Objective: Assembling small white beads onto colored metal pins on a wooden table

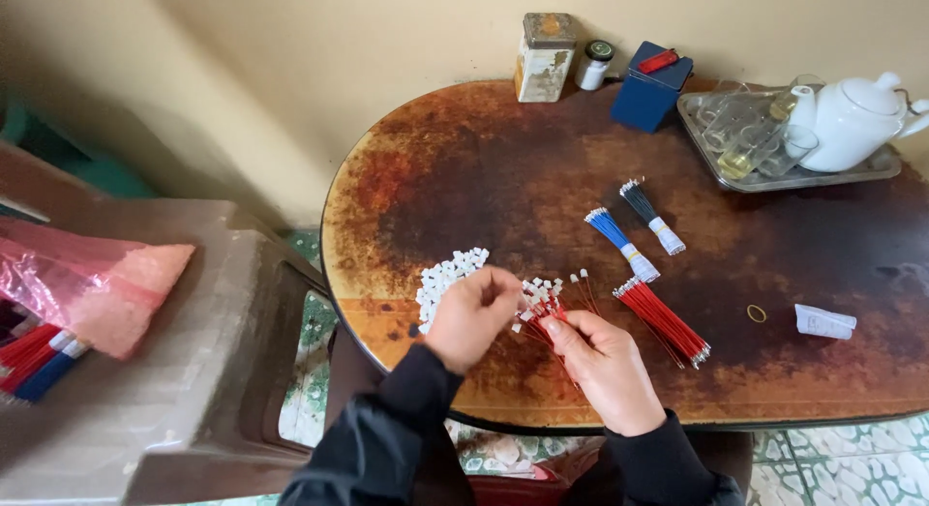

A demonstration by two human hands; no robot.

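We work at a round, rust-stained table (503,177), both hands low near its front edge. Our left hand (471,317) is curled, its fingertips pinched on something small and white at the edge of a heap of white plastic connectors (447,275); we cannot tell exactly which piece it grips. Our right hand (605,369) is clenched around a small bunch of red wires with white ends (544,303), which fan out between the two hands.

Just right of that bunch lies a tied bundle of red wires (664,320), slanting across the table. Above it sit a blue wire bundle (619,243) and a black wire bundle (651,216), each wrapped in a white paper band near one end. Further right lie a rubber band (756,313) and a folded white paper slip (824,321).

Along the wall at the back stand a worn, yellowed rectangular tin (544,58), a small white jar with a dark lid (593,65), and a dark blue box (649,87) with a red lighter (658,61) resting on top. Beside them a metal tray (711,153) carries clear glasses (750,129) and a white teapot (852,121).

To our left, well apart from the table, a grey plastic stool (194,371) holds a pink plastic bag (92,283), with more red and blue wire bundles (34,363) just under it.
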